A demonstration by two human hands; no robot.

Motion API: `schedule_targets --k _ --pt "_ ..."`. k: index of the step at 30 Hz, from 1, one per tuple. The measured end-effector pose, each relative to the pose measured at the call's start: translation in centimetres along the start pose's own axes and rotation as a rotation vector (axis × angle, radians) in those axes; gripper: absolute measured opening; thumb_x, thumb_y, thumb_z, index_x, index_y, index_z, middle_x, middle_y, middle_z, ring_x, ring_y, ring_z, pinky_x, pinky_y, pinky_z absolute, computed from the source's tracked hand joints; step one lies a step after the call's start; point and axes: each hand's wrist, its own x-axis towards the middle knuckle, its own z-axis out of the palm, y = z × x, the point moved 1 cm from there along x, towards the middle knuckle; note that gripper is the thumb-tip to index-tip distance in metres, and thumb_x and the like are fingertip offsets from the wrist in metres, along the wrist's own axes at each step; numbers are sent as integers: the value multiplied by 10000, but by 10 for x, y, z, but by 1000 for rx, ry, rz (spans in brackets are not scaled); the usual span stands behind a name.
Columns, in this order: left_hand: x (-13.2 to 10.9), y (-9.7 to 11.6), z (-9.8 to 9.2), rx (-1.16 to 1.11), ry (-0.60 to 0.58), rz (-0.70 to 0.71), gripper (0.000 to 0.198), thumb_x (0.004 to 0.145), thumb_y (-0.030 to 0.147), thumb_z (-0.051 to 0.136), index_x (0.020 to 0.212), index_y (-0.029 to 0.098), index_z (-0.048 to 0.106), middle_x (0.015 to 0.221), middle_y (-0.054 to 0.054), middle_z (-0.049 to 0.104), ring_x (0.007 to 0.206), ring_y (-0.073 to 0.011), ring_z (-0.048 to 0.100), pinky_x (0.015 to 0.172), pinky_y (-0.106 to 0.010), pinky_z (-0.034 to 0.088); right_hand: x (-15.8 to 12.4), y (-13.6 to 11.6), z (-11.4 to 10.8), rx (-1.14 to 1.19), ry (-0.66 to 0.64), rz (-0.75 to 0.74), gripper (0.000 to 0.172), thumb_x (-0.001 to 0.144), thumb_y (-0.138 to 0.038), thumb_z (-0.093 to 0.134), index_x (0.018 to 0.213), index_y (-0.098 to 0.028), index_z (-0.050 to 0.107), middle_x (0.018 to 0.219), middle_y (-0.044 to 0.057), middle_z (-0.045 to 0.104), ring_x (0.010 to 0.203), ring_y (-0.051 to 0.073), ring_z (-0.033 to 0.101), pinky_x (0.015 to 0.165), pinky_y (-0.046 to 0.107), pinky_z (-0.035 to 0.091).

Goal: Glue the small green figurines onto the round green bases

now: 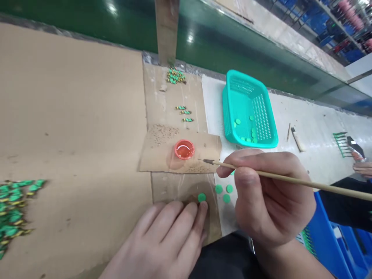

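My right hand (270, 190) pinches a thin wooden stick (279, 177) that ends in a dark wrapping and a fine needle-like tip. That tip points left, just beside a small red cup (184, 149) of clear reddish liquid. Palm down on the cardboard, my left hand (174, 236) lies with its fingers stretched out. One of its fingertips touches the edge of a small green disc (201, 197). Several similar discs (226, 198) lie between my two hands, partly hidden by the right one.
A turquoise basket (249, 112) holding green discs stands behind my right hand. Small green, yellow and dark pieces (176, 76) lie at the back, and a larger pile (13, 211) is at left. Another person's hand (363, 167) shows at the far right, near green strips (343, 144).
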Motion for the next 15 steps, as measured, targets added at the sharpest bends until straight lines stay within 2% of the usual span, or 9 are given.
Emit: schedule_targets --k 2,4,8,15 --pt "2 0 2 13 39 -10 296 1167 208 628 1363 103 823 1260 -101 833 1140 -286 677 1024 -491 498 15 1 7 71 58 -31 194 1123 -110 727 1236 -268 729 989 10 798 820 197 806 724 377 697" --pt "0 1 5 37 74 -23 278 1160 219 657 1345 98 827 1230 -92 834 1108 -281 671 1001 -494 495 26 5 16 52 54 -50 110 1141 -146 745 1134 -256 735 930 -10 787 778 167 783 699 340 661" --pt "-6 3 13 37 103 -64 254 1107 206 716 1317 125 833 1163 -73 827 1077 -269 676 984 -482 501 33 12 27 -38 -15 -18 182 1160 -193 731 995 -253 682 837 -32 738 729 146 731 669 305 604" --pt "-5 1 16 57 134 -44 219 1066 205 721 1244 174 844 1151 -60 826 1049 -250 675 972 -453 497 34 16 29 -64 -31 7 185 1139 -172 749 990 -253 676 839 -46 740 723 128 712 663 272 585"
